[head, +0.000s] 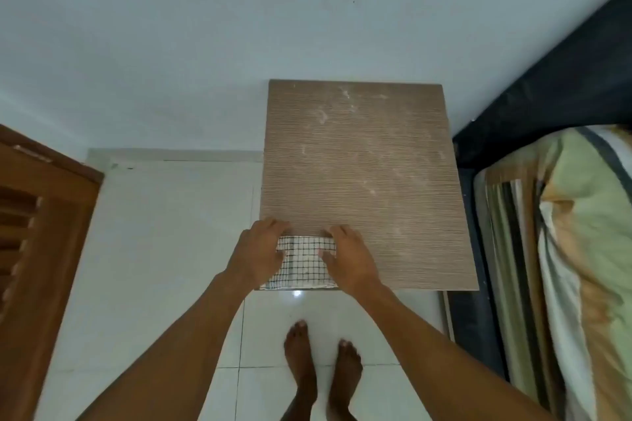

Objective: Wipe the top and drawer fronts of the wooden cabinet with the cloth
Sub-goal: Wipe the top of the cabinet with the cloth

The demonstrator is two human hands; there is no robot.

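Cloth at near-left corner of cabinet top; left hand and right hand grip its sides, fingers curled. Best flatten it, then sweep overlapping strokes toward far edge.

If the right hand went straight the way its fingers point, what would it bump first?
The right hand, holding the cloth, would cross the bare, dusty cabinet top with nothing standing in its way. Likely the wall behind comes first, though depth is hard to judge.
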